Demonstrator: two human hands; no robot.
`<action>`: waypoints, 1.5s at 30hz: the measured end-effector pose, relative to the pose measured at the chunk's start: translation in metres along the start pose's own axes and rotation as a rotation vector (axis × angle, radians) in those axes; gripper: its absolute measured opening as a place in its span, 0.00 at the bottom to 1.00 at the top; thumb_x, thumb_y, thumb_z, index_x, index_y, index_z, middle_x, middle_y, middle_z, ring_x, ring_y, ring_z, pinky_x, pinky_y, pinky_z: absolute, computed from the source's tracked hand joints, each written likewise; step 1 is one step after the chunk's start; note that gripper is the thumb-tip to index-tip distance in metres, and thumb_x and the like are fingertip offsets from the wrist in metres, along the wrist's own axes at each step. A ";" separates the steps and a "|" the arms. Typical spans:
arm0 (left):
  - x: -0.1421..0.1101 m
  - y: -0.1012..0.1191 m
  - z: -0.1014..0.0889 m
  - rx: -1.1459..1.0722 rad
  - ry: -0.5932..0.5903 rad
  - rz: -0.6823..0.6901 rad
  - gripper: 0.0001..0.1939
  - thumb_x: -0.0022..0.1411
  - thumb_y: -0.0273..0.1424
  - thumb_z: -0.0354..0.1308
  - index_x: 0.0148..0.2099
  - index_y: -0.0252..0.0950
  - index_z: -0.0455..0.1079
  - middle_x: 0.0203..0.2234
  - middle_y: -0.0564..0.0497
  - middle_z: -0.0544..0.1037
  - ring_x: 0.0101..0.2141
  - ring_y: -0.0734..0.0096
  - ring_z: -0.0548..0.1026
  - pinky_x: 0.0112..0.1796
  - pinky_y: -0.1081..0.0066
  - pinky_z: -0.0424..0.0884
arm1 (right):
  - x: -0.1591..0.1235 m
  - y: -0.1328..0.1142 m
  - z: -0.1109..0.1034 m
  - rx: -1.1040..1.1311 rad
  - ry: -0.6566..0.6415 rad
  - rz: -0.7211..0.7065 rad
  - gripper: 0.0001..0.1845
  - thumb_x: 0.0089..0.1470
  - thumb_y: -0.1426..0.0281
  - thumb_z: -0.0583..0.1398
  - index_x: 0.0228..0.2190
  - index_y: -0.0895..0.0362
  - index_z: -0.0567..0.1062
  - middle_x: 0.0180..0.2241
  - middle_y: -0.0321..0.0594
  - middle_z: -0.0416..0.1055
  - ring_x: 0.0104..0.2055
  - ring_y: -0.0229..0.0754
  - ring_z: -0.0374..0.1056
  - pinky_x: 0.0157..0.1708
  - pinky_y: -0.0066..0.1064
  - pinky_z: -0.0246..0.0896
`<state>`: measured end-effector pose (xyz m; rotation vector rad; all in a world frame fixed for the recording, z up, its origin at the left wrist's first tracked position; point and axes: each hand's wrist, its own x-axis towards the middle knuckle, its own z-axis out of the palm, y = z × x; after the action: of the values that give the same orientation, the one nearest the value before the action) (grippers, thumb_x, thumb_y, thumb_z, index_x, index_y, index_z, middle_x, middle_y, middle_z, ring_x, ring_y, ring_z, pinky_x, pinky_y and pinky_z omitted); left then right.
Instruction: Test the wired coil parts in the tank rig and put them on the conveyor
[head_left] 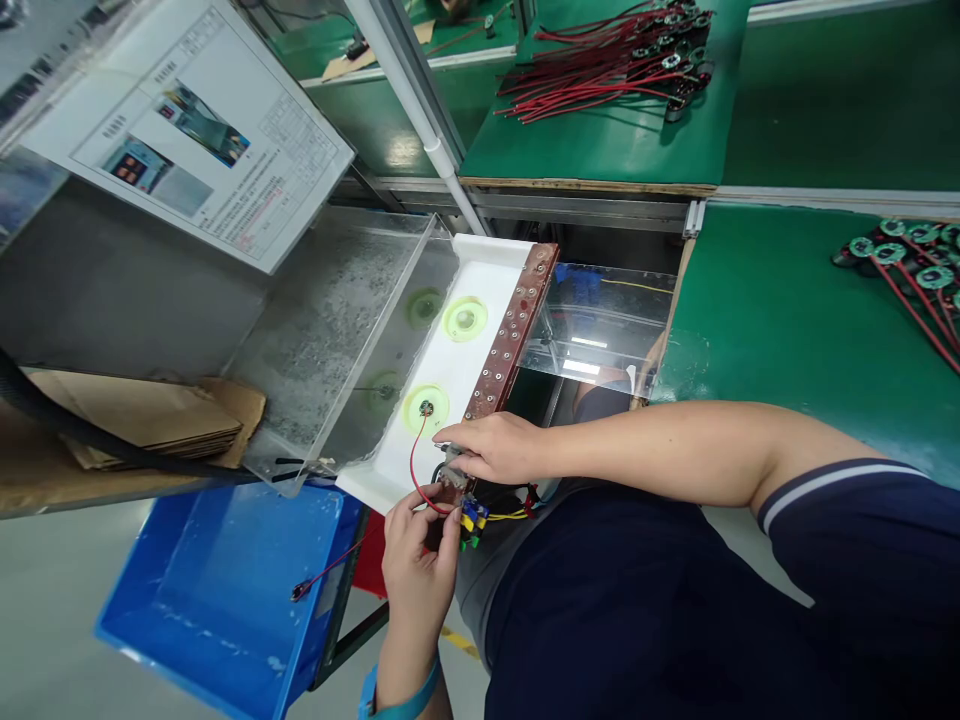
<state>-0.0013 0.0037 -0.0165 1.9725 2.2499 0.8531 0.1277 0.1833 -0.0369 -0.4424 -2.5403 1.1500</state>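
My left hand (421,545), with a blue wristband, pinches a thin red wire (412,465) between thumb and fingers. The wire loops up to a small round component (427,408) seated in a pale green ring-shaped holder (414,398) on a white panel (394,455). My right hand (499,447) reaches across from the right, its index finger and thumb closed around a small grey metal piece (452,455) at the panel's near edge. That piece is mostly covered by the fingers. Yellow, blue and green connectors (474,520) sit just beside my left thumb.
A second green holder (465,319) lies farther up, beside a brown screwed strip (510,335). A clear plastic box (337,300) stands behind the panel. Red-wired parts lie in a pile (637,60) and a cluster (919,255). One wired part (301,590) hangs over a blue bin (217,590).
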 end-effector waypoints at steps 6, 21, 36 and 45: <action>-0.002 0.004 0.004 0.020 0.034 -0.023 0.04 0.67 0.29 0.59 0.37 0.38 0.69 0.42 0.44 0.76 0.47 0.58 0.73 0.46 0.58 0.68 | 0.000 0.003 0.002 0.014 0.006 -0.054 0.17 0.65 0.68 0.58 0.54 0.58 0.72 0.48 0.45 0.77 0.47 0.45 0.74 0.44 0.32 0.66; -0.004 0.007 0.009 0.002 0.074 -0.042 0.04 0.66 0.26 0.59 0.37 0.37 0.68 0.42 0.44 0.76 0.46 0.58 0.73 0.47 0.58 0.68 | 0.001 0.005 0.004 -0.008 -0.013 -0.068 0.13 0.65 0.68 0.57 0.48 0.60 0.75 0.43 0.45 0.77 0.44 0.43 0.73 0.42 0.32 0.64; -0.005 0.009 0.011 -0.019 0.101 -0.065 0.06 0.66 0.27 0.59 0.35 0.38 0.67 0.40 0.45 0.77 0.45 0.59 0.74 0.46 0.59 0.68 | 0.001 0.006 0.004 0.010 -0.009 -0.073 0.11 0.64 0.69 0.57 0.45 0.59 0.76 0.42 0.45 0.77 0.43 0.42 0.72 0.40 0.30 0.62; -0.009 0.005 0.010 -0.039 0.106 -0.073 0.04 0.66 0.27 0.57 0.37 0.38 0.68 0.41 0.45 0.76 0.45 0.61 0.73 0.46 0.60 0.71 | -0.002 0.003 0.005 0.039 0.028 -0.084 0.11 0.64 0.69 0.57 0.43 0.59 0.78 0.39 0.45 0.77 0.41 0.42 0.72 0.41 0.30 0.63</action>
<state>0.0091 -0.0007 -0.0260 1.8582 2.3263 1.0076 0.1281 0.1810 -0.0431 -0.3363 -2.4832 1.1517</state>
